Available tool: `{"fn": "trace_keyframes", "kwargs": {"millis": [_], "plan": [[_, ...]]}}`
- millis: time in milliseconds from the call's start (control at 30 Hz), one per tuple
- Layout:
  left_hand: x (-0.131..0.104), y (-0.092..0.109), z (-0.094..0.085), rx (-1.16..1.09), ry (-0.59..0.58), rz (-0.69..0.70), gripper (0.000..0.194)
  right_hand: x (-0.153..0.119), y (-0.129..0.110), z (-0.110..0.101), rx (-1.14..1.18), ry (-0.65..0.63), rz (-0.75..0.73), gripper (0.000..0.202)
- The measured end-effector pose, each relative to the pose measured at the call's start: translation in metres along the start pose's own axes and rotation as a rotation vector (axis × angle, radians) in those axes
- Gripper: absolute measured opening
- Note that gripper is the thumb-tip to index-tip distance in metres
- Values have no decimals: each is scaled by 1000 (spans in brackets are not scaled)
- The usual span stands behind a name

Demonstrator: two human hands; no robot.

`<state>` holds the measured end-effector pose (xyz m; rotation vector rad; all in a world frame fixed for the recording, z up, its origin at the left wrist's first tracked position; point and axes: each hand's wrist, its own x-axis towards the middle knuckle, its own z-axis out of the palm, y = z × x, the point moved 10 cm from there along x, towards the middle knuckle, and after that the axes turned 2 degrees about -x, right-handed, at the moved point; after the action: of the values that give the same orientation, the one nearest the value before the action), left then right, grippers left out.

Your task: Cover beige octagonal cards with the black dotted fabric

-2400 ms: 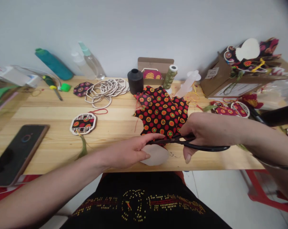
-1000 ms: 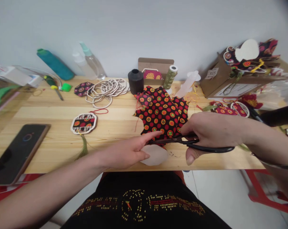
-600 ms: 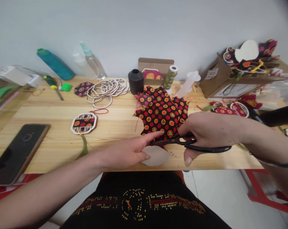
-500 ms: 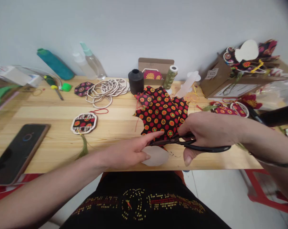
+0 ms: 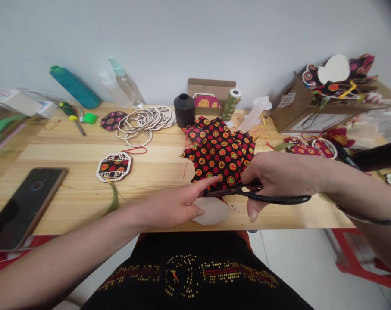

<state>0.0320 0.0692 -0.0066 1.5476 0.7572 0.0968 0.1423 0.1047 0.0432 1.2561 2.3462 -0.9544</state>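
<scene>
My right hand is closed around the black handles of a pair of scissors. Their blades point left, along the lower edge of a black cloth with red dots and flower prints. My left hand lies left of the blades. Its index finger stretches over the cloth, and its thumb presses on a pale rounded card piece near the table's front edge. Part of the patterned cloth shows just beyond the card. The left hand's other fingers are mostly hidden.
Left lie a phone, a tasselled ornament and stacked wooden frames. Behind the cloth stand a black thread spool, a green thread cone and a small carton. A filled cardboard box is at right.
The scissor handles have drawn slightly closer together, and my right thumb has moved a little up and left. My left hand, the cloth and the card piece stay in place.
</scene>
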Motion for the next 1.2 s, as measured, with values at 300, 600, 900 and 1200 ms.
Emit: {"fn": "trace_keyframes", "kwargs": {"millis": [300,600,900,1200], "plan": [[0,-1,0,9,3,-15,74,1,1,4,41,-12,-16,43],[1,-7,-4,-48,26,-12,75,0,-1,2,48,43,-57,46],[5,-31,-11,-714,253,-128,82,-36,66,-39,200,823,260,60],[3,-41,-28,-1127,511,-11,51,-87,117,11,-313,611,907,47]]}}
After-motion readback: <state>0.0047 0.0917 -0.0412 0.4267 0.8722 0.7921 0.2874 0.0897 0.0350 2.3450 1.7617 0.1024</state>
